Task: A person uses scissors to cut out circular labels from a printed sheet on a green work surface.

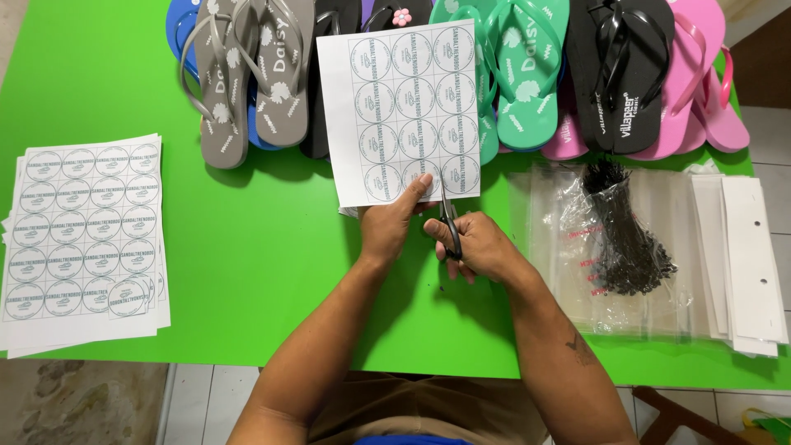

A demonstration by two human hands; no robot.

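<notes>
Left hand [387, 227] is pinching the bottom edge of a white sheet of round labels [401, 111], thumb on top, holding it up over the middle of the green worktop [247, 247]. Right hand [480, 245] is closed around a pair of dark scissors [449, 222], fingers through the handles, blades poking up into the sheet's bottom edge between two columns of circles.

What could go wrong, I reckon: the sheet is only held at one low spot, so it's floppy, and the top leans out over the flip-flops [527, 74] lined up along the far edge. If it sags or twists, the cut could wander into a printed circle and ruin a label. The thumb also sits just beside the blades, so a sloppy snip could nick it.

The sheet's long axis runs from the near side towards the far edge, tilted slightly right, and the scissors point the same way.

A stack of the same sheets [82, 239] sits at the left edge, and plastic bags with a bundle of black ties [626, 231] at the right
</notes>
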